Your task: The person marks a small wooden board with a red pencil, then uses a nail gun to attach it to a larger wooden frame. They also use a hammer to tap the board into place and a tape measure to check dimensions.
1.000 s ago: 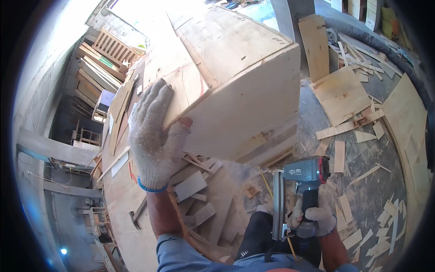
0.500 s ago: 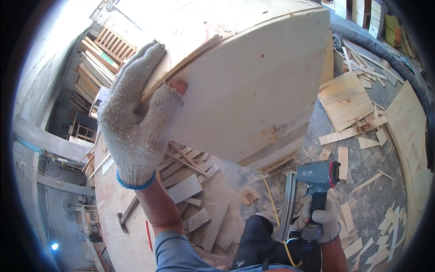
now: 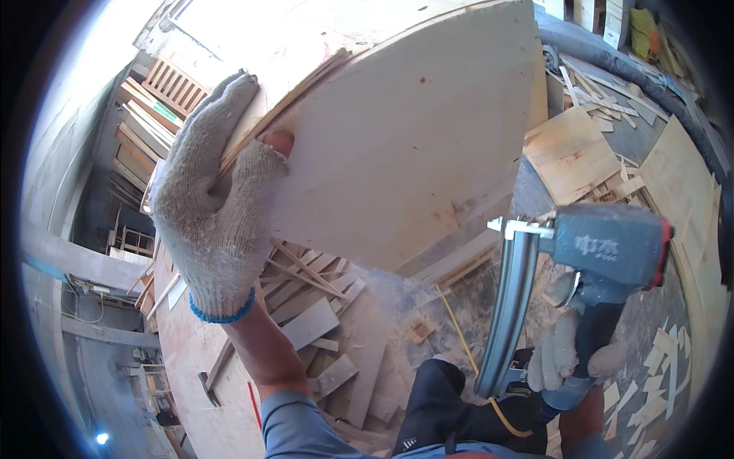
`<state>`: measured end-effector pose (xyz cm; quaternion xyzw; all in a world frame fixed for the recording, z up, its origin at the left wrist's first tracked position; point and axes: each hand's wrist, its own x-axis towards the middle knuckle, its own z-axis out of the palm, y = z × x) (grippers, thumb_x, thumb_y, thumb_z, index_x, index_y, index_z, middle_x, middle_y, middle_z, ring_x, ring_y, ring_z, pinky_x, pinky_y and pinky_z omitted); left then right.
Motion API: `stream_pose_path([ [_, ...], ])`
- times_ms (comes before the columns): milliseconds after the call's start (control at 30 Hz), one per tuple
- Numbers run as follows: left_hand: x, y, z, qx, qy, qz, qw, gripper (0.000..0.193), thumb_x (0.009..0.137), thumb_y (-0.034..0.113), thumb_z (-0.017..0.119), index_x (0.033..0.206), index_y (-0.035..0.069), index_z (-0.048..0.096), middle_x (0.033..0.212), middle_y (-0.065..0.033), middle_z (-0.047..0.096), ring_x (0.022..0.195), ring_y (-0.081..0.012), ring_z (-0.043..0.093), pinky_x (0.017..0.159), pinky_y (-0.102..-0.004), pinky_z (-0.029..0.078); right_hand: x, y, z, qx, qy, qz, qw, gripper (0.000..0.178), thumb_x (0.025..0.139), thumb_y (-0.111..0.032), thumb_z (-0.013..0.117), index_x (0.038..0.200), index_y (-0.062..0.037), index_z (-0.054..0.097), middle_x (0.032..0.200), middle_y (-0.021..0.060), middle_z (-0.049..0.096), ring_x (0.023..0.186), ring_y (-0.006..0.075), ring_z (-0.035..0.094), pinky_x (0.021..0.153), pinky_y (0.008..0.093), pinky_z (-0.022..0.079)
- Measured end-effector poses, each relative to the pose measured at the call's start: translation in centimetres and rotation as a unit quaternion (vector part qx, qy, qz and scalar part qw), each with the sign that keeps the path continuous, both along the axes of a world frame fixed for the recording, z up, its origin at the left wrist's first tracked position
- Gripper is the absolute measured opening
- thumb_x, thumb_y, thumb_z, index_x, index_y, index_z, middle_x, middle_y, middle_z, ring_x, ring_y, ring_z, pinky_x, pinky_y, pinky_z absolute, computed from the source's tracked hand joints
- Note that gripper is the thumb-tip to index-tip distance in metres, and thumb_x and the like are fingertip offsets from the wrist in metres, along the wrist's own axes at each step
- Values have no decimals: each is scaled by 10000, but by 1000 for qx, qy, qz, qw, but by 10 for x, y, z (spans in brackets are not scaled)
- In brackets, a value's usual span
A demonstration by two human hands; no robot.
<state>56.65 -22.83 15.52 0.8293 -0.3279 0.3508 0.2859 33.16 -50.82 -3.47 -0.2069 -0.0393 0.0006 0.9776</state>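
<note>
My left hand [image 3: 218,195], in a whitish knit glove with a blue cuff, grips the left edge of a large plywood piece [image 3: 413,145]. Its bare thumb tip presses on the near face, and the fingers lie along the other side. The piece stands up in front of me, tilted, with layered edges showing. In my right hand [image 3: 569,356], also gloved, is a grey-blue nail gun [image 3: 604,249]. The fingers wrap its dark handle. Its long magazine [image 3: 511,306] points down on the left, and its nose is apart from the plywood. A yellow air hose [image 3: 459,336] hangs near the gun.
Plywood offcuts [image 3: 310,329] and strips lie below the left hand, near a hammer [image 3: 208,389] and a red stick [image 3: 254,405]. More scraps [image 3: 573,153] cover the floor at right. A slatted wooden piece [image 3: 172,88] and stacked boards stand by the left wall.
My right hand has raised the nail gun up and to the right, nearer to the view. The plywood and my left hand have shifted slightly left in the picture, the grip unchanged.
</note>
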Motion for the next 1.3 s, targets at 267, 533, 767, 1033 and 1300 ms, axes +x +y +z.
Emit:
stream_pose_path([
  [267, -3, -5, 5, 34, -4, 37, 999, 452, 854, 101, 773, 1289, -20, 760, 1377, -255, 709, 1366, -379, 641, 1181, -496, 489, 18, -6, 76, -8, -58, 19, 998, 335, 966, -362, 639, 972, -43, 537, 734, 92, 515, 636, 254, 496, 702, 455, 476],
  [533, -7, -8, 21, 109, 9, 39, 993, 443, 849, 109, 790, 1271, -15, 745, 1432, -228, 679, 1434, -412, 571, 1246, -526, 395, 60, -14, 192, -14, -73, 105, 992, 412, 1045, -496, 606, 945, -109, 506, 729, 46, 449, 626, 204, 401, 735, 400, 424],
  [767, -7, -3, 29, 107, 18, 41, 993, 495, 851, 248, 829, 1293, 45, 742, 1434, -199, 679, 1427, -409, 569, 1255, -564, 363, 138, -28, 239, 51, -9, 143, 988, 427, 1025, -484, 664, 899, -84, 585, 806, 62, 560, 804, 246, 568, 788, 410, 482],
  [1033, -18, -9, 30, 86, 78, 74, 990, 513, 865, 291, 842, 1318, 74, 737, 1477, -161, 659, 1459, -402, 534, 1281, -586, 305, 200, -47, 239, 134, 44, 258, 956, 386, 1026, -381, 703, 947, -6, 652, 902, 127, 665, 979, 341, 659, 891, 465, 577],
  [1300, -16, -7, 26, 69, 86, 60, 992, 526, 854, 254, 858, 1329, 70, 729, 1485, -158, 653, 1468, -398, 525, 1285, -580, 301, 218, -27, 248, 90, 82, 232, 965, 290, 997, -248, 746, 999, 16, 625, 876, 117, 669, 860, 289, 702, 845, 470, 619],
])
